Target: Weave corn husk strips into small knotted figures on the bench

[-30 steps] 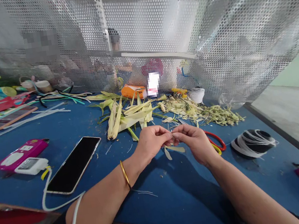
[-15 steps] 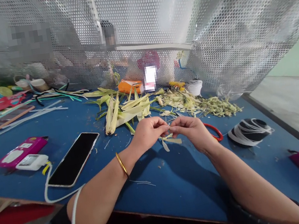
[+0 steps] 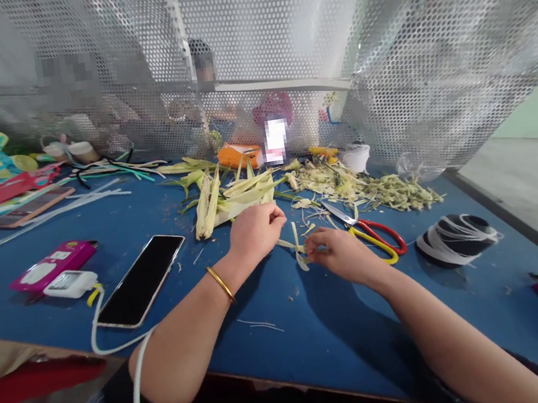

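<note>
My left hand (image 3: 257,231), with a gold bangle at the wrist, is closed with its fingertips pressed together above the table; anything inside them is hidden. Lower and to the right, my right hand (image 3: 334,252) pinches a small cross-shaped piece of pale corn husk strips (image 3: 301,260). Just beyond my left hand lies a heap of pale green corn husks (image 3: 236,200). Scissors (image 3: 380,239) with one red and one yellow handle rest to the right of my right hand, blades pointing away. Husk scraps (image 3: 303,203) lie between the heap and the scissors.
A black spool (image 3: 456,237) wound with white cord stands at right. Small husk pieces (image 3: 394,193) are piled behind the scissors. To the left lie a phone (image 3: 142,281), a white cable (image 3: 114,349) and a purple power strip (image 3: 54,267). A perforated clear sheet (image 3: 269,33) hangs behind.
My hands were together at the fingertips and are now apart. My left hand has drawn slightly left and up; my right hand has lowered with the husk piece, and the scissors show more fully.
</note>
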`<state>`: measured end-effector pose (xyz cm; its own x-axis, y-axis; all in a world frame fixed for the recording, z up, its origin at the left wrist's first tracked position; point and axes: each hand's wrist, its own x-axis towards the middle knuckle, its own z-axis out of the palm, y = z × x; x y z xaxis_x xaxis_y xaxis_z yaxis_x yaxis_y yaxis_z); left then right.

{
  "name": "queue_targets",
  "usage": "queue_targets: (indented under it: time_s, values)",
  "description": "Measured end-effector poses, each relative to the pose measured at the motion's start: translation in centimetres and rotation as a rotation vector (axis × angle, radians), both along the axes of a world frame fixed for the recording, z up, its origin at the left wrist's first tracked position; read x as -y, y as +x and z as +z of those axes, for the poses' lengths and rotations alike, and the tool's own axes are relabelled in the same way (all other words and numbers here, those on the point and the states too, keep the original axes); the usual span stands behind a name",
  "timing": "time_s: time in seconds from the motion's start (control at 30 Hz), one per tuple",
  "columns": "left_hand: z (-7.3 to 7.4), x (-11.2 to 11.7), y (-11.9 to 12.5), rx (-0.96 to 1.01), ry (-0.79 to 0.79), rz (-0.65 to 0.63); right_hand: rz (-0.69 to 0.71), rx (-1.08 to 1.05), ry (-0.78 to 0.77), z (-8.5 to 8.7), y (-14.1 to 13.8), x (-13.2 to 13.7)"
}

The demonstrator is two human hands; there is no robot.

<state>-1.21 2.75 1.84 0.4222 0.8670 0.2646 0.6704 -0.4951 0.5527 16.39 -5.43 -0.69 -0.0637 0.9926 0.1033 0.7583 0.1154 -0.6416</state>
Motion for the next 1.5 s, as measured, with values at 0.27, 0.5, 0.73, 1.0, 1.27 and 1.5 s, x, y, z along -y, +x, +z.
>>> queue_targets:
  time_s: [0.27,0.5,0.73,1.0,1.27,1.5]
  values:
    - [-0.3,0.8,0.9,0.388,-0.305,-0.007,-0.184,-0.148,0.171,0.9,1.5,-0.4]
    - [-0.9,1.3,1.8,0.702,-0.829,-0.036,-0.041,-0.25,0.268,2.0,1.2,0.0]
    - [-0.6,1.6,1.7,0.843,-1.004,-0.104,0.048,-0.213,0.262,2.0,1.3,0.1]
    - [-1.0,2.1,2.1,0.889,-0.993,-0.078,-0.118,-0.436,0.402,1.0,0.8,-0.3]
    - [-0.8,2.6,2.4,0.836,-1.013,-0.137,-0.179,-0.508,0.355,0.5,0.0,-0.4]
    - [-1.3,2.7,2.4,0.845,-0.983,-0.193,-0.248,-0.622,0.268,0.7,-0.3,-0.2]
